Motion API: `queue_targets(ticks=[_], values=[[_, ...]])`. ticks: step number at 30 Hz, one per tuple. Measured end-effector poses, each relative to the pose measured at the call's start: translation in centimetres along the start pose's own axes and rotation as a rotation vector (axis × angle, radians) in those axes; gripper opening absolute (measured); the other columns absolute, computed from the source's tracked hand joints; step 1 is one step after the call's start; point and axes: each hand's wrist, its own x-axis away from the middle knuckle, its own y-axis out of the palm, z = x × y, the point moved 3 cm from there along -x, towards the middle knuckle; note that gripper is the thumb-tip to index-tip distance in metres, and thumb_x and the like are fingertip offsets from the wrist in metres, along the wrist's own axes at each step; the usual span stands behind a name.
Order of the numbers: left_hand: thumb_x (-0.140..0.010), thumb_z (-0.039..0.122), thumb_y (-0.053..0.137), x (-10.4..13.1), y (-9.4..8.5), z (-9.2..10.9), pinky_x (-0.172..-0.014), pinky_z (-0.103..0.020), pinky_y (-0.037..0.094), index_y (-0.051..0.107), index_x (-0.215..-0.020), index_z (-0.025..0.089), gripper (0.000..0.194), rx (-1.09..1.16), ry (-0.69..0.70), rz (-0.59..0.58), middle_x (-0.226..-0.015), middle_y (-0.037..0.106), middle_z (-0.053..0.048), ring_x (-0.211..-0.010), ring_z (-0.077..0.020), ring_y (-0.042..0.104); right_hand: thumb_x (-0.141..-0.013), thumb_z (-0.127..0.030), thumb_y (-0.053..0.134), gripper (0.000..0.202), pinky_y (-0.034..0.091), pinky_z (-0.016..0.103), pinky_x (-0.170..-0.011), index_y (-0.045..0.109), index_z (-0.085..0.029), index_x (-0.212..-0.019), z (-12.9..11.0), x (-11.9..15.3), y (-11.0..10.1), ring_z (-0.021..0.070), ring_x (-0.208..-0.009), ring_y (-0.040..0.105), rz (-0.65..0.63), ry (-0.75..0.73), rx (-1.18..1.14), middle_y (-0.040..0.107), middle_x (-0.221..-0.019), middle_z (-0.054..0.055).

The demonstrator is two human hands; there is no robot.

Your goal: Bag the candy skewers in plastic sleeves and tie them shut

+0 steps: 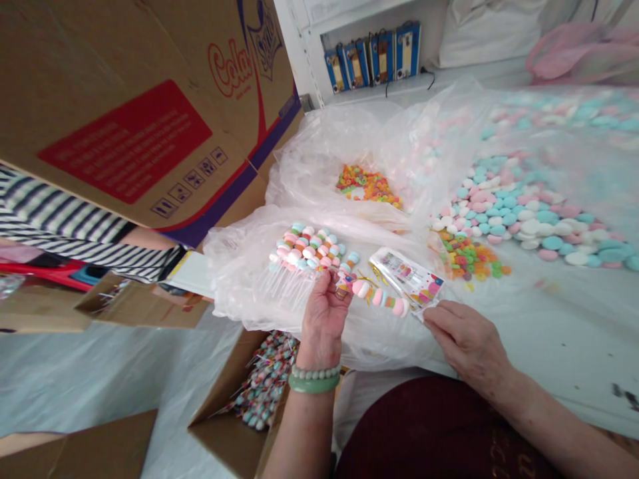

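Observation:
My left hand [327,309], with a green bangle and beads at the wrist, pinches one end of a candy skewer [380,295] of pink, white and orange pieces. Fingers of my right hand [462,336] are closed on the lower edge of a printed plastic packet [410,274], beside the skewer's far end. Gold ties show near the packet's left side. Left of it, a pile of finished candy skewers [312,247] lies on clear plastic sheeting, their white sticks pointing down toward the table's front edge.
Loose pastel candies [539,219] spread at the right, with fruit-coloured rings [469,256] nearby and more rings [368,185] behind. A big cardboard box [150,86] stands at left, a person's striped sleeve [74,223] behind it. Below the table, an open box [219,416] holds many skewers.

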Motion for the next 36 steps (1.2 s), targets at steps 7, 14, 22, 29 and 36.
queue_targets(ticks=[7, 14, 22, 29, 36], values=[[-0.096, 0.018, 0.043, 0.1, -0.6, 0.1, -0.067, -0.036, 0.057, 0.061, -0.08, 0.013, 0.025, 0.013, -0.122, -0.038, -0.075, 0.068, -0.005, -0.066, -0.0177, 0.066, -0.094, -0.021, 0.044, 0.024, 0.044, 0.028, -0.072, 0.065, -0.019, -0.084, 0.6, 0.2, 0.6, 0.0188, -0.079, 0.06, -0.021, 0.052, -0.073, 0.064, -0.084, 0.006], [-0.097, 0.017, 0.041, 0.2, -1.3, 0.1, -0.074, -0.041, 0.057, 0.063, -0.085, 0.012, 0.026, 0.033, -0.153, -0.068, -0.076, 0.07, -0.006, -0.075, -0.0203, 0.068, -0.094, -0.024, 0.044, 0.021, 0.045, 0.028, -0.071, 0.063, -0.021, -0.085, 1.1, 0.3, 0.9, 0.0173, -0.077, 0.06, -0.098, 0.122, -0.165, 0.063, -0.082, 0.004], [-0.096, 0.018, 0.045, 0.4, -1.2, -0.1, -0.078, -0.04, 0.056, 0.063, -0.076, 0.013, 0.027, 0.097, -0.144, 0.005, -0.068, 0.068, -0.004, -0.066, -0.0165, 0.067, -0.093, -0.024, 0.044, 0.019, 0.047, 0.028, -0.073, 0.062, -0.022, -0.085, 1.3, 0.3, 1.1, 0.0169, -0.078, 0.06, -0.113, 0.136, -0.194, 0.064, -0.083, 0.003], [-0.096, 0.02, 0.044, 0.5, -1.3, -0.1, -0.08, -0.043, 0.056, 0.065, -0.079, 0.012, 0.028, 0.085, -0.175, -0.011, -0.072, 0.069, -0.006, -0.073, -0.0192, 0.068, -0.092, -0.023, 0.044, 0.022, 0.046, 0.028, -0.072, 0.065, -0.021, -0.083, 1.0, 0.3, 0.8, 0.0175, -0.076, 0.06, -0.015, 0.106, -0.12, 0.064, -0.082, 0.004], [-0.098, 0.015, 0.036, 0.8, -0.9, 0.2, -0.078, -0.046, 0.058, 0.063, -0.09, 0.011, 0.028, 0.057, -0.172, -0.121, -0.087, 0.071, -0.008, -0.081, -0.0214, 0.069, -0.093, -0.023, 0.044, 0.021, 0.043, 0.028, -0.068, 0.063, -0.02, -0.084, 1.1, 0.1, 0.6, 0.0181, -0.075, 0.058, -0.017, 0.121, -0.106, 0.061, -0.077, 0.004]])
